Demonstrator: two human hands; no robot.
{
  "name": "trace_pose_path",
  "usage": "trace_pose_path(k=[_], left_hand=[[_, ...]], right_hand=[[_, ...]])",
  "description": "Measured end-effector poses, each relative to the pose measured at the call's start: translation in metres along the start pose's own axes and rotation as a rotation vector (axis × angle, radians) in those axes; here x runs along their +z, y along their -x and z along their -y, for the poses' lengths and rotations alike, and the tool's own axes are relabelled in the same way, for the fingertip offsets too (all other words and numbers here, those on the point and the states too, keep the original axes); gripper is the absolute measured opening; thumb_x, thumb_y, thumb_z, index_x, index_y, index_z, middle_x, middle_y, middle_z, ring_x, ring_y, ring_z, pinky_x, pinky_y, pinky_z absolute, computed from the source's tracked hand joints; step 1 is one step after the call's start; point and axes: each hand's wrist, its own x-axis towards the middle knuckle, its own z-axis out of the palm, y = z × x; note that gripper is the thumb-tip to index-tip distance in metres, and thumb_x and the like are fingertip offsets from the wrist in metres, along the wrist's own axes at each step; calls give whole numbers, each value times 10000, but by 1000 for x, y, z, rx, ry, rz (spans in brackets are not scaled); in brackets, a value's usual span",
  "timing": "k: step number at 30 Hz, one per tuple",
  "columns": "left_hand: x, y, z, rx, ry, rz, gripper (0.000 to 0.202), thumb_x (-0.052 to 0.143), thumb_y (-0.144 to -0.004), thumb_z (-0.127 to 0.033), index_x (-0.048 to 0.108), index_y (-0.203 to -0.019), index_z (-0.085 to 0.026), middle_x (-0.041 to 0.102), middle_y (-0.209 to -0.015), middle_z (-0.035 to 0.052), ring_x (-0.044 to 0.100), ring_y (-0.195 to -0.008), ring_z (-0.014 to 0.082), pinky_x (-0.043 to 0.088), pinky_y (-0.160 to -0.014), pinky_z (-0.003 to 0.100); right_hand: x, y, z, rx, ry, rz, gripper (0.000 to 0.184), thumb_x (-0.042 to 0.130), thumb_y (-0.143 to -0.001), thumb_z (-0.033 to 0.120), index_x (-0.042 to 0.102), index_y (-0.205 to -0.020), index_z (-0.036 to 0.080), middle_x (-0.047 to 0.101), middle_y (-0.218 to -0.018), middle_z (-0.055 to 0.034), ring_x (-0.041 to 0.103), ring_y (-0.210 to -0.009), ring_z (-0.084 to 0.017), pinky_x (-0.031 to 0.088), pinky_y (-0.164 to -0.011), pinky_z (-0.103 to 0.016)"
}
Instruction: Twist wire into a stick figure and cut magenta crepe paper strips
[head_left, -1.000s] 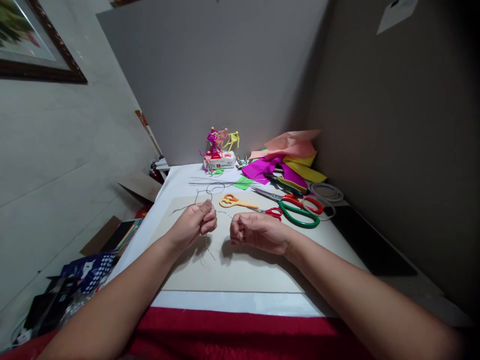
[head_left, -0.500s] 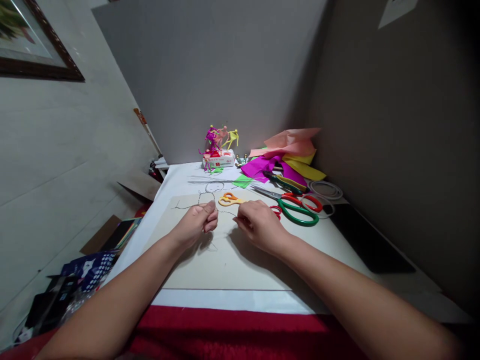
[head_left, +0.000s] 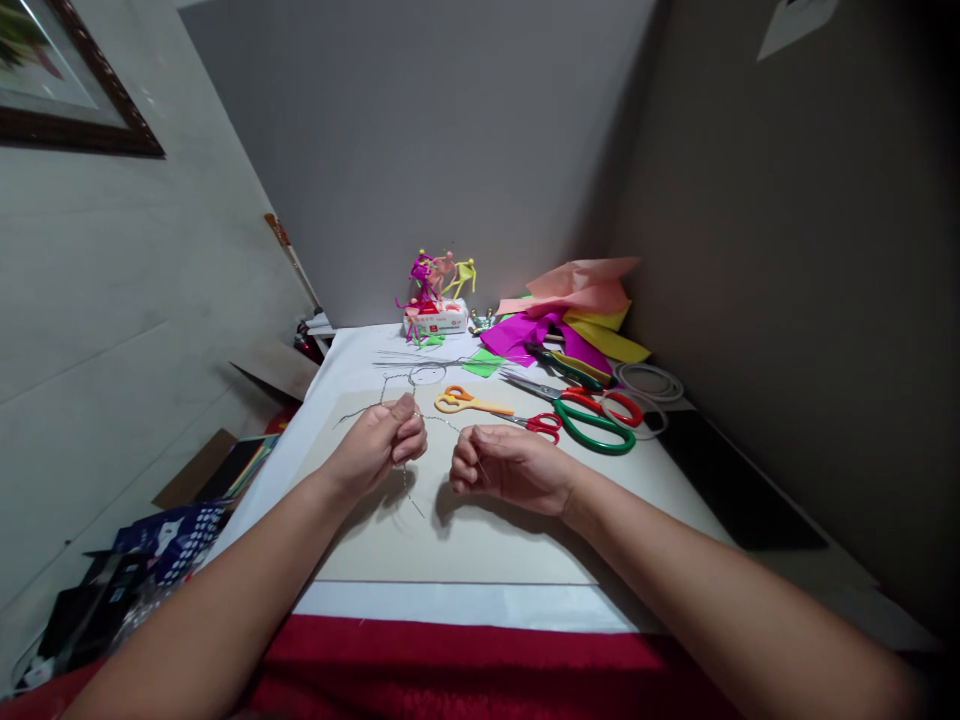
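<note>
base: what are the hands doing on your feed?

me: my left hand (head_left: 379,445) is clenched, with thumb and fingers pinched on a wire figure (head_left: 406,480) near the middle of the frame. my right hand (head_left: 510,468) is just beside it, its fingers (head_left: 469,455) loosely curled. a strand of wire runs toward them, but i can't tell whether they grip it.

base: where exactly is the figure?

me: above a beige board (head_left: 465,545) on the worktop (head_left: 465,605), gathered in my left hand. a round wire loop (head_left: 427,375) sits at its top, one strand reaches out to the left, and another hangs down below my hand.

base: what's close by?

me: orange scissors (head_left: 457,402) lie just above the hands, with red scissors (head_left: 544,428) to their right and green scissors (head_left: 592,428) beyond those. a bundle of straight wires (head_left: 420,358) lies past the loop.

base: and farther up?

me: a heap of coloured paper (head_left: 540,335) sits toward the back right, with a coil of white cable (head_left: 649,382) below it. small twisted figures (head_left: 435,285) stand on a white box (head_left: 435,320) at top centre of the worktop. a red cloth (head_left: 450,670) runs along the bottom of the frame.
</note>
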Motion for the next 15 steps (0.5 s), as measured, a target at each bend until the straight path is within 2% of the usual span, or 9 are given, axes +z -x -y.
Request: trace_pose_path(k=[3, 6, 8, 10, 13, 15], left_hand=[[0, 0, 0, -1, -6, 1, 443, 392, -920, -415, 339, -543, -189, 300, -383, -75, 251, -414, 81, 278, -529, 249], [0, 1, -1, 7, -20, 4, 442, 388, -921, -416, 339, -545, -189, 308, -386, -72, 263, -420, 84, 278, -532, 253], [0, 0, -1, 9, -36, -2, 445, 390, -921, -418, 333, -543, -190, 305, -384, -70, 270, -424, 85, 273, -530, 253], [0, 0, 1, -6, -58, -9, 449, 396, -918, -421, 328, -540, -190, 298, -386, -71, 268, -426, 83, 257, -519, 250], [0, -1, 4, -33, -78, -20, 446, 405, -915, -423, 335, -544, -185, 298, -401, -73, 246, -422, 75, 222, -497, 244], [0, -1, 4, -30, -69, -21, 440, 408, -915, -419, 338, -550, -184, 298, -408, -75, 237, -421, 73, 217, -492, 242]], right_hand=[[2, -2, -4, -46, -1, -18, 280, 579, -836, 369, 502, -683, 147, 487, -662, 7, 507, -665, -122, 401, -752, -307], [3, -4, -4, -100, 173, -71, 294, 608, -808, 377, 495, -660, 149, 471, -622, 19, 467, -615, -110, 387, -686, -282], [3, -4, -2, -115, 426, -176, 294, 603, -801, 377, 490, -646, 155, 478, -603, 19, 437, -582, -106, 360, -624, -262], [4, -3, 1, -183, 805, -330, 283, 580, -805, 347, 469, -620, 164, 476, -597, 15, 412, -572, -109, 331, -596, -258], [6, -1, 5, -435, 1412, -493, 234, 550, -799, 254, 458, -600, 170, 483, -630, -8, 409, -652, -141, 323, -680, -303], [6, -1, 6, -548, 1589, -520, 199, 545, -795, 232, 485, -617, 168, 511, -663, -29, 421, -714, -164, 315, -747, -336]])
